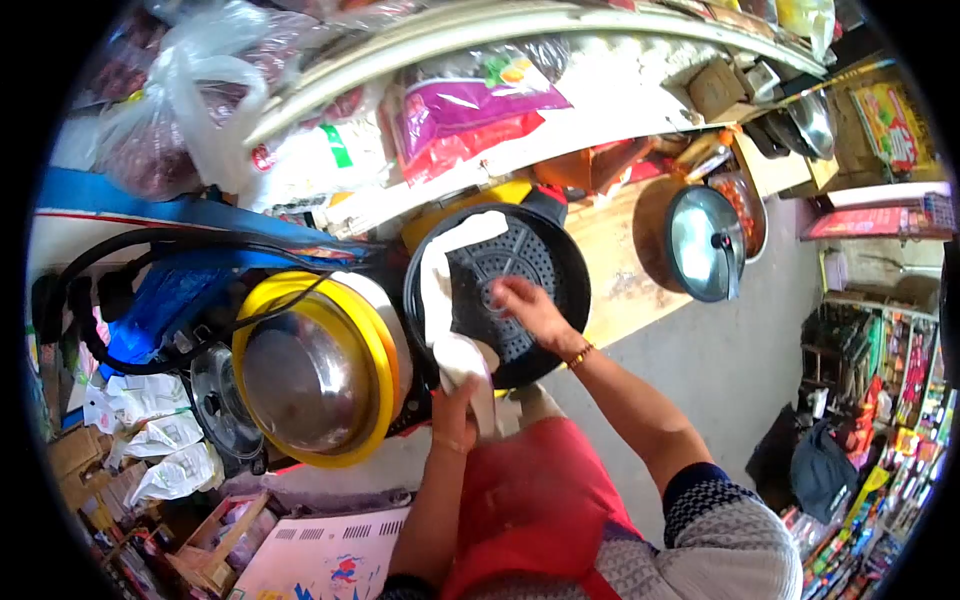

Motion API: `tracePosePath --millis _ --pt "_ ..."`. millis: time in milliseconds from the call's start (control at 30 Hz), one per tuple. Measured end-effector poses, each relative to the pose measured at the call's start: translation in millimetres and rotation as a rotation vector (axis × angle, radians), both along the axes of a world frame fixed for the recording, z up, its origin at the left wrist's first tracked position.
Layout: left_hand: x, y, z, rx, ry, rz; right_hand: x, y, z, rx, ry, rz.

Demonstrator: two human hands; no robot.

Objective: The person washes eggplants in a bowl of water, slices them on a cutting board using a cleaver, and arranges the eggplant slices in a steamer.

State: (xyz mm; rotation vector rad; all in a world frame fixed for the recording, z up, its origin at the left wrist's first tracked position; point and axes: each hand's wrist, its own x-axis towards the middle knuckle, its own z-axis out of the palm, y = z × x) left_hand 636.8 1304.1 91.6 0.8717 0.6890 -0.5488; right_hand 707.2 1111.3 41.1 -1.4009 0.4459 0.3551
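Note:
A round black pan point(575, 262) with a perforated steamer plate point(515, 265) inside sits in the middle of the view. A long white strip point(437, 290), maybe cloth or dough, curves along the pan's left inner side. At the pan's near edge my left hand point(457, 405) is closed around the lower end of this white material. My right hand point(530, 312) is over the perforated plate with its fingers bent together. Whether anything small is between those fingertips is too blurred to make out.
A yellow-rimmed basin point(385, 390) with a metal lid stands left of the pan. On the right, a glass lid point(705, 245) lies by a wooden board point(615, 260). Black cables point(130, 238) loop at the left. Bagged goods point(470, 105) line the shelf behind.

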Motion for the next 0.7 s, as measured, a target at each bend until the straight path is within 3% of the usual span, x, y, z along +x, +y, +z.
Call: tracePosePath --millis 67,100,133,167,233,367,400,433,467,533,600,633,700 --pt "25.1 -21.8 -12.1 0.037 -0.054 -0.059 -32.2 10.2 23.5 0.095 -0.030 0.153" --pt "36.0 -24.6 -13.9 0.122 -0.184 -0.229 -41.3 12.2 26.6 0.070 -0.059 0.202" --pt "37.1 -27.6 -35.5 0.007 -0.154 -0.191 -42.4 4.6 23.4 0.040 0.020 0.350" --pt "38.3 -32.7 -58.0 -0.107 -0.123 -0.153 -46.0 7.0 30.2 0.031 -0.043 0.160" --pt "49.4 -50.6 -46.4 -0.166 -0.024 -0.170 -42.7 -1.7 14.0 0.171 0.130 -0.053" --pt "73.9 -82.6 -55.6 0.041 0.005 -0.184 -17.4 -20.0 -5.6 0.166 0.163 -0.342" --pt "82.2 -92.3 -52.9 0.075 -0.026 -0.202 -9.1 -31.1 -3.8 0.176 0.156 -0.253" --pt "87.7 -100.2 -50.5 0.110 -0.053 -0.220 0.3 -38.4 -5.1 -0.017 0.135 -0.127" --pt "94.8 -109.6 -48.2 0.188 -0.078 -0.235 4.8 -41.7 -3.9 -0.048 0.099 -0.063" --pt "99.7 -117.6 -72.9 0.228 -0.090 -0.186 7.8 -45.5 -2.5 -0.073 0.074 -0.004" --pt "108.2 -120.8 -85.2 0.277 -0.080 -0.215 10.3 -52.0 -10.0 0.481 0.189 -0.320" --pt "111.2 -121.9 -86.0 0.299 -0.070 -0.253 12.9 -53.2 3.1 0.606 0.147 -0.445" --pt "115.8 -129.7 -90.7 0.289 -0.047 -0.198 16.4 -54.1 -23.2 0.480 0.082 -0.508"
